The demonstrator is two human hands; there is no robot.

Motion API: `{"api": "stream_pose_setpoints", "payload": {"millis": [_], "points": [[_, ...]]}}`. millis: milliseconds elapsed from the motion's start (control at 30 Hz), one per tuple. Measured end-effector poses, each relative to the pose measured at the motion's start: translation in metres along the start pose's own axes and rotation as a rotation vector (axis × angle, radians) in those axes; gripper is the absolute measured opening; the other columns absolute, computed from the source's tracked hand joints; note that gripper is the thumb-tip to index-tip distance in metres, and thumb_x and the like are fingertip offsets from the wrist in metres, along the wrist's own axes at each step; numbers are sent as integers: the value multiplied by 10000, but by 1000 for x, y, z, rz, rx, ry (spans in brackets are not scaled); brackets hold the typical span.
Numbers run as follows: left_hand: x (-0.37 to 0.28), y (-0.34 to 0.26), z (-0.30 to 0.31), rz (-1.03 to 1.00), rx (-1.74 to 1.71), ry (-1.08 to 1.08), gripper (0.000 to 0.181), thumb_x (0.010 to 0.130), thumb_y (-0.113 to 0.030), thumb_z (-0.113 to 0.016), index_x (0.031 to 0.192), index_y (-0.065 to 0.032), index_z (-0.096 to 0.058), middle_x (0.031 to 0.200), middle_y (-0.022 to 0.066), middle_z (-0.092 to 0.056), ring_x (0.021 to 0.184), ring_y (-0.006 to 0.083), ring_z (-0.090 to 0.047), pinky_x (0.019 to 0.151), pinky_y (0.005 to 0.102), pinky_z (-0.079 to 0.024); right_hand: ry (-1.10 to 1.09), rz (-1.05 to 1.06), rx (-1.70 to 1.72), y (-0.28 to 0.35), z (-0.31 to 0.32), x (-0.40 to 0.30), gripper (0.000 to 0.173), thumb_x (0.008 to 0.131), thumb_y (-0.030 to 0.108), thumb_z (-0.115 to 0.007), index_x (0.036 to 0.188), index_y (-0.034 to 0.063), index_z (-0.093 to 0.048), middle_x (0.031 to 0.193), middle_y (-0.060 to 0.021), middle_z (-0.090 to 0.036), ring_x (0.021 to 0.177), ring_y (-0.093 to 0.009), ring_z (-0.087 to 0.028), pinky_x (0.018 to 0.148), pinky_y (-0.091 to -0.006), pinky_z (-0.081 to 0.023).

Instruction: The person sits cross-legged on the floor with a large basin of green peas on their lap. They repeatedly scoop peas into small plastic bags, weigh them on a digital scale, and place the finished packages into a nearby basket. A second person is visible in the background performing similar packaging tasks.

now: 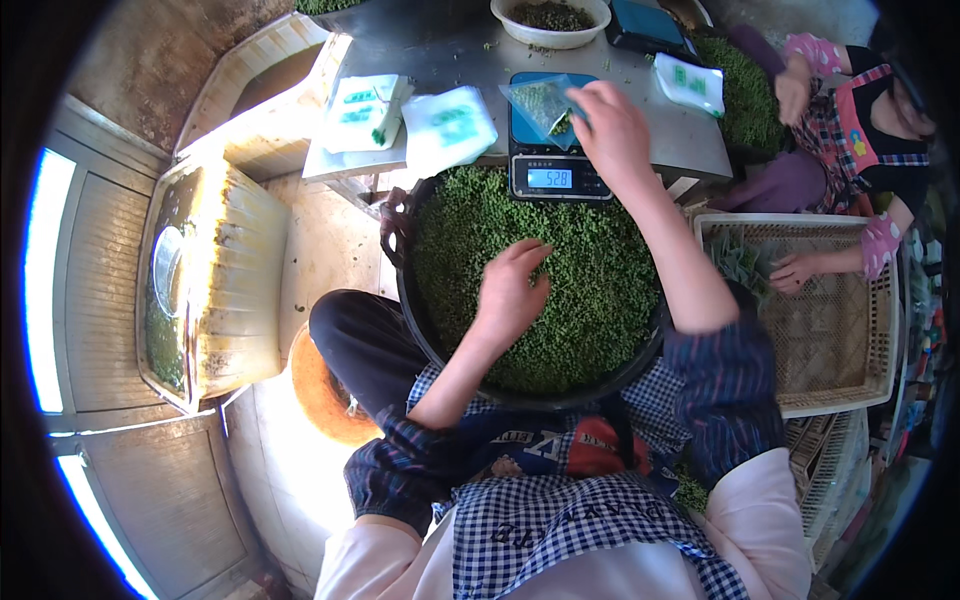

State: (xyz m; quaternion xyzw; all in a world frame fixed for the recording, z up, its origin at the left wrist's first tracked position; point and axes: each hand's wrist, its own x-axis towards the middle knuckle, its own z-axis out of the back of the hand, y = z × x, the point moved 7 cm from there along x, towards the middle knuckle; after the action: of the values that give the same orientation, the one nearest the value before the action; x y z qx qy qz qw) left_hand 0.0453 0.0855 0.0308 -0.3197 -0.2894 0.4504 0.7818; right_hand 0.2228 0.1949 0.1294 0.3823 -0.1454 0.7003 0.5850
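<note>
A small clear plastic bag with green berries in it lies on the blue pan of a digital scale, whose display is lit. My right hand is at the bag's right edge, blurred; whether the fingers grip the plastic is unclear. Below the scale, a wide black tub is filled with small green berries that look like green peppercorns. Over these hovers my left hand, thumb and fingers apart, with nothing visible in it.
Stacked printed bags and loose printed bags lie on the metal table. A white bowl and a second scale stand behind. On the right, another person's hand reaches into a plastic crate. An orange basin sits left.
</note>
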Motion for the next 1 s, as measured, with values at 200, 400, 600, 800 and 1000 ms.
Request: {"api": "stream_pose_setpoints", "payload": {"millis": [200,400,600,800,1000], "points": [[27,-37,66,-93,85,-277,735,729,-75,-723,1374,-2,-378,1360,227,-449,1264,358,-448,1036,401,-393,337,90,120,41,29,46,113,833,141,-582,919,82,-628,853,-84,-608,822,-290,-609,716,-391,-481],[41,18,-1,104,-447,-47,460,746,-97,-730,1173,-23,-575,940,111,-669,892,196,-646,807,320,-501,653,108,386,67,35,-20,150,842,188,-603,926,63,-612,876,-97,-586,827,-283,-598,717,-384,-480],[22,3,-17,117,-699,73,515,722,-13,-740,1198,-40,-547,1058,75,-639,976,161,-608,850,315,-506,825,239,121,90,88,-75,289,782,262,-702,985,75,-616,911,-79,-595,851,-277,-615,721,-381,-517],[16,-32,-28,6,-594,189,608,714,-92,-800,1254,-32,-527,1128,91,-613,1026,167,-581,885,308,-485,1024,145,87,68,87,-118,454,742,355,-741,1054,56,-600,1025,-65,-629,783,-267,-655,646,-368,-534],[10,-29,-44,16,-484,371,561,714,-112,-801,1215,-8,-569,1037,54,-621,950,144,-569,843,301,-465,298,44,34,63,149,-105,343,734,300,-742,990,103,-625,954,-44,-605,793,-209,-612,762,-375,-442]]}}
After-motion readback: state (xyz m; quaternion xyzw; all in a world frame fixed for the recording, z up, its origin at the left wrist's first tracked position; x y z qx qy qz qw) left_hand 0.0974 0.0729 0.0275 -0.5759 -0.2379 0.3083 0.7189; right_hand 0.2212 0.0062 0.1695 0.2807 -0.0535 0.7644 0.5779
